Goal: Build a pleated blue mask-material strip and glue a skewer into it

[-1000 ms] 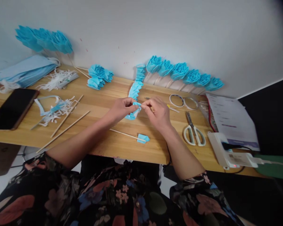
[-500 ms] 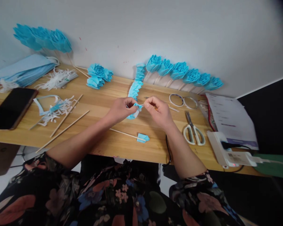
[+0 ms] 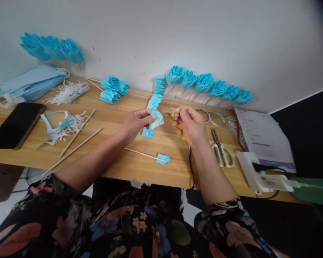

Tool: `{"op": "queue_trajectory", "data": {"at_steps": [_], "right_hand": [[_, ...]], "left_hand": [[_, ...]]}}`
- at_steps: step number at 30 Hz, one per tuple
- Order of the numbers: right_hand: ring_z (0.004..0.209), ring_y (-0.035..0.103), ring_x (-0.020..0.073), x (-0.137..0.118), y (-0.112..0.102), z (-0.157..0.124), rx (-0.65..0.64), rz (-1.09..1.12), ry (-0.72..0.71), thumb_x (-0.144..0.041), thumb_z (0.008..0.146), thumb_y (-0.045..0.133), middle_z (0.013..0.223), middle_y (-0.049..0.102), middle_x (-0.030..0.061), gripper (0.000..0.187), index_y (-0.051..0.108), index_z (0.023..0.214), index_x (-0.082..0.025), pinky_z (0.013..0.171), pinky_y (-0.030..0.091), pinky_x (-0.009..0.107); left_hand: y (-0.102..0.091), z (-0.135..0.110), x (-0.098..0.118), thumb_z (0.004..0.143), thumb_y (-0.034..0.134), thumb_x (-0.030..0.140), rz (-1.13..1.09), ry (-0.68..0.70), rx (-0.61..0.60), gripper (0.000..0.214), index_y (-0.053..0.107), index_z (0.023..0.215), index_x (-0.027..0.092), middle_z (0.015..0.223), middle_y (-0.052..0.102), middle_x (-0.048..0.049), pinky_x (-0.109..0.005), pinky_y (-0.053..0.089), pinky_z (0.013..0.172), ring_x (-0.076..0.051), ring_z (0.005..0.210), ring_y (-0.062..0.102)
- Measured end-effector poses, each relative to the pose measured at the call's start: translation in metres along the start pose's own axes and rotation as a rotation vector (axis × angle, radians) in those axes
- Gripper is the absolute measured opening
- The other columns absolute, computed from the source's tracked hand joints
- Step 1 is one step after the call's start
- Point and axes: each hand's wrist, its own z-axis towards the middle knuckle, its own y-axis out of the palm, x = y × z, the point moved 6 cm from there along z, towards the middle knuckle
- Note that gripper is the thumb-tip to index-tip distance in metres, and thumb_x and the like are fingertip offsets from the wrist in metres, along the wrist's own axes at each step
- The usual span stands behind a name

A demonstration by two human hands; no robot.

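Item: my left hand (image 3: pixel 136 124), thumb and fingers closed in a narrow pinch on a blue folded piece (image 3: pixel 157 119), its white inner face partly showing. Item: my right hand (image 3: pixel 191 123), fingers drawn together on a thin pale strand (image 3: pixel 173 108), apart from the blue folded piece and to its right. Item: glue gun (image 3: pixel 179 126), mostly hidden beneath my right hand, the nearer of the two; nozzle to the left, towards the blue folded piece and just beside it in this view. Whether my right hand touches the gun, I cannot tell. Item: wooden stick (image 3: pixel 140 153), on the table (image 3: pixel 110 123) on my body's side of both hands, long axis running left to right and slanting towards me; its right end lies on a blue petal (image 3: pixel 164 158), between my forearms. Item: pleated blue strip (image 3: pixel 155 101), beyond my left fingertips.
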Motion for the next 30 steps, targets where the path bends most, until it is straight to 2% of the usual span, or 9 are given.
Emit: {"op": "queue_trajectory", "data": {"at_steps": [3, 6, 9, 12, 16, 21, 26, 30], "right_hand": [[0.078, 0.065, 0.0159, 0.003, 0.0, -0.001, 0.012, 0.034, 0.018, -0.074, 0.085, 0.072, 0.083, 0.068, 0.0004, 0.047, 0.072, 0.089, -0.027, 0.079, 0.058, 0.035], [0.083, 0.068, 0.0168, 0.004, 0.002, -0.002, -0.013, 0.013, 0.02, -0.071, 0.089, 0.07, 0.093, 0.074, 0.0017, 0.046, 0.075, 0.107, -0.029, 0.08, 0.059, 0.036], [0.089, 0.071, 0.0173, 0.001, 0.007, -0.004, -0.061, -0.065, -0.033, -0.061, 0.091, 0.071, 0.101, 0.077, 0.0021, 0.044, 0.07, 0.123, -0.03, 0.086, 0.06, 0.037], [0.097, 0.072, 0.0177, -0.004, 0.013, -0.008, -0.084, -0.165, -0.131, -0.044, 0.092, 0.073, 0.105, 0.077, 0.0018, 0.043, 0.064, 0.132, -0.03, 0.091, 0.059, 0.037], [0.105, 0.07, 0.0203, -0.009, 0.022, -0.013, -0.126, -0.301, -0.23, -0.026, 0.089, 0.072, 0.112, 0.076, 0.0029, 0.057, 0.057, 0.144, -0.033, 0.094, 0.059, 0.04], [0.105, 0.069, 0.0218, -0.012, 0.027, -0.017, -0.14, -0.375, -0.329, -0.022, 0.088, 0.071, 0.114, 0.074, 0.0036, 0.068, 0.051, 0.151, -0.034, 0.092, 0.06, 0.041], [0.088, 0.069, 0.0171, -0.011, 0.026, -0.017, -0.095, -0.38, -0.353, -0.017, 0.094, 0.063, 0.097, 0.072, -0.0004, 0.06, 0.054, 0.15, -0.035, 0.089, 0.061, 0.038], [0.087, 0.069, 0.018, -0.012, 0.022, -0.018, -0.042, -0.415, -0.37, -0.016, 0.095, 0.061, 0.095, 0.074, -0.0001, 0.06, 0.053, 0.151, -0.035, 0.089, 0.062, 0.039]], "left_hand": [[0.0, 0.001, 0.0, 0.072, 0.088, 0.044, -0.039, 0.007, -0.007, 0.032, 0.076, 0.083, 0.017, 0.075, 0.068, 0.0009, -0.023, 0.043, 0.058, -0.009, 0.062, 0.052], [0.0, 0.001, 0.001, 0.072, 0.088, 0.044, -0.048, 0.004, -0.01, 0.032, 0.073, 0.079, 0.017, 0.073, 0.067, 0.0004, -0.023, 0.041, 0.057, -0.009, 0.062, 0.052], [0.001, 0.001, 0.002, 0.071, 0.09, 0.043, -0.071, -0.012, -0.004, 0.033, 0.071, 0.078, 0.017, 0.072, 0.066, 0.0009, -0.023, 0.041, 0.057, -0.009, 0.062, 0.052], [0.001, 0.001, 0.003, 0.071, 0.091, 0.041, -0.115, -0.031, -0.004, 0.033, 0.07, 0.078, 0.017, 0.07, 0.064, 0.0019, -0.023, 0.043, 0.057, -0.009, 0.06, 0.053], [0.001, 0.002, 0.002, 0.072, 0.093, 0.037, -0.183, -0.051, -0.016, 0.033, 0.069, 0.077, 0.016, 0.071, 0.065, 0.0017, -0.022, 0.044, 0.057, -0.008, 0.06, 0.055], [0.002, 0.003, -0.002, 0.069, 0.095, 0.038, -0.236, -0.047, -0.036, 0.035, 0.071, 0.079, 0.015, 0.071, 0.066, 0.0018, -0.021, 0.045, 0.055, -0.008, 0.059, 0.056], [0.003, 0.004, -0.009, 0.07, 0.096, 0.039, -0.25, -0.073, -0.071, 0.036, 0.075, 0.088, 0.014, 0.078, 0.073, -0.0013, -0.023, 0.05, 0.06, -0.01, 0.065, 0.064], [0.002, 0.005, -0.009, 0.074, 0.093, 0.035, -0.268, -0.077, -0.081, 0.034, 0.076, 0.093, 0.014, 0.085, 0.076, -0.0036, -0.025, 0.053, 0.063, -0.013, 0.07, 0.069]]}}
